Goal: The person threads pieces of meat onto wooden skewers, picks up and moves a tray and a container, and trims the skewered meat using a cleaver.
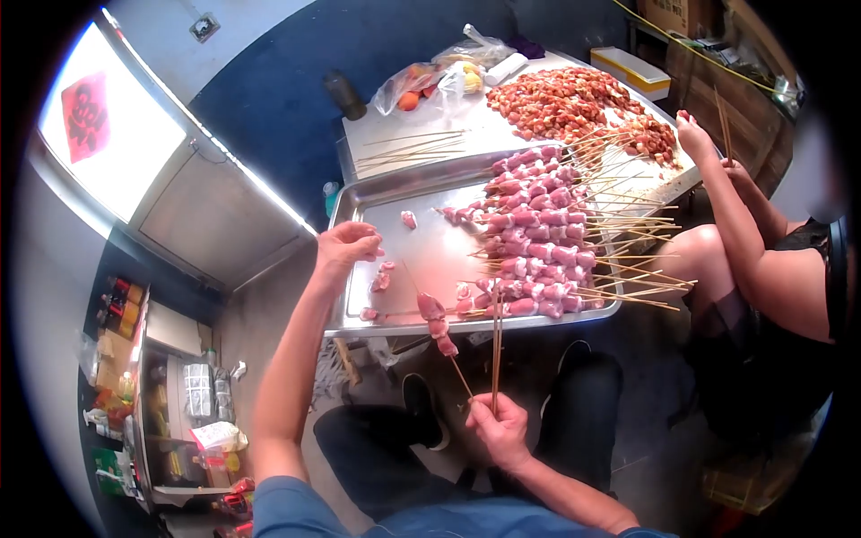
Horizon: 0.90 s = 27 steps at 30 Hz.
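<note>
My right hand (500, 432) grips the lower end of a skewer threaded with several pieces of pink meat (437, 325), along with some bare wooden sticks (497, 350) that stand upright. Over the left edge of a metal tray (395, 186) is my left hand (348, 248), its fingers bent together; whether anything is between them is too small to tell. Loose meat pieces (383, 276) lie in the tray near that hand. Filled meat skewers (543, 242) are piled on the tray's right side, their stick ends pointing right over the rim.
Behind the tray, a white table (381, 134) holds a heap of diced red meat (565, 103), bare sticks and plastic bags with fruit (409, 100). Another person (762, 260) sits at the right, holding sticks. Shelves with goods (152, 394) stand at the lower left.
</note>
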{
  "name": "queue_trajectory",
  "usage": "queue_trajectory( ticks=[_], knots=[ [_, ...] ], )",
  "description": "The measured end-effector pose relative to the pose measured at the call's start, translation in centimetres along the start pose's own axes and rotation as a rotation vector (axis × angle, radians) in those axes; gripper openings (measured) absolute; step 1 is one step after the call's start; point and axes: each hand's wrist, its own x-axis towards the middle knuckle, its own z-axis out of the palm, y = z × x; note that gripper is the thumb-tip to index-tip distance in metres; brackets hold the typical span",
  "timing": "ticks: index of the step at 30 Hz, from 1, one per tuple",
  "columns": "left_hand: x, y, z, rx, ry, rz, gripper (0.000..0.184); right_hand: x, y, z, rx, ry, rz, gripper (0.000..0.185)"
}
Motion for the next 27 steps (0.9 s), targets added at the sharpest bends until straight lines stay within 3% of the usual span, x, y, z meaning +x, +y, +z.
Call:
queue_trajectory(
  ticks=[8, 16, 23, 27],
  knots=[
    [-4.2, 0.3, 1.8, -0.459, -0.121, -0.12, 0.032, -0.7, 0.7, 0.0, -0.034, -0.012, -0.005, 0.013],
    [-5.9, 0.9, 2.9, -0.621, -0.085, -0.192, 0.03, -1.4, 1.6, -0.2, -0.054, 0.007, -0.015, 0.012],
    [-6.2, -0.2, 3.7, -0.522, -0.085, -0.162, 0.027, -1.5, 1.6, -0.2, -0.06, -0.001, -0.017, 0.012],
    [-7.0, 0.6, 5.0, -0.662, -0.072, -0.18, 0.026, -1.5, 1.8, -0.3, -0.049, -0.006, -0.019, 0.011]
  ],
)
